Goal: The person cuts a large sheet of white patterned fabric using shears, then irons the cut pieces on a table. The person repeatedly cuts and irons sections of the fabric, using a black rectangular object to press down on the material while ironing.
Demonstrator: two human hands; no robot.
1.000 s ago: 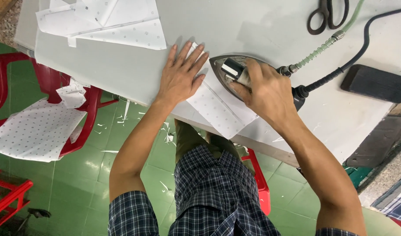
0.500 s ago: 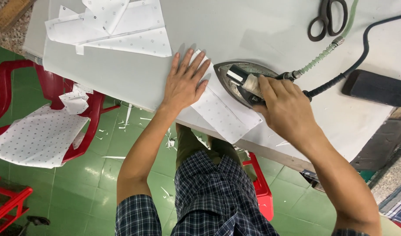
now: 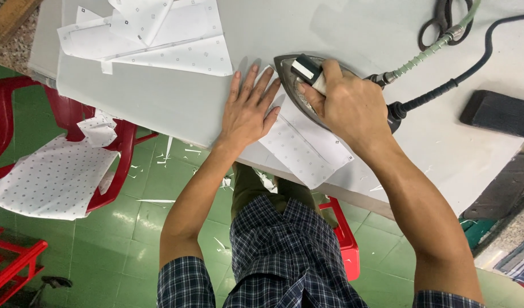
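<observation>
1. The grey ironing table (image 3: 159,97) carries the work.
2. The dotted white fabric piece (image 3: 307,148) lies at the near edge, its long axis diagonal.
3. The steam iron (image 3: 293,85) points its nose toward the far left; I think slow, even strokes along the fold are best.
4. The right hand (image 3: 344,105) is closed around the iron's handle; the left hand (image 3: 247,111) lies flat and open, and should keep clear of the iron's nose.

Since a second ago: right hand (image 3: 344,105) has pushed the grey steam iron (image 3: 307,85) further up the white dotted fabric strip (image 3: 304,145), leaving more of the strip's near end uncovered. Left hand (image 3: 247,111), flat on the cloth, has slid along beside it. View has shifted; black scissors (image 3: 444,17) now partly cut off.
</observation>
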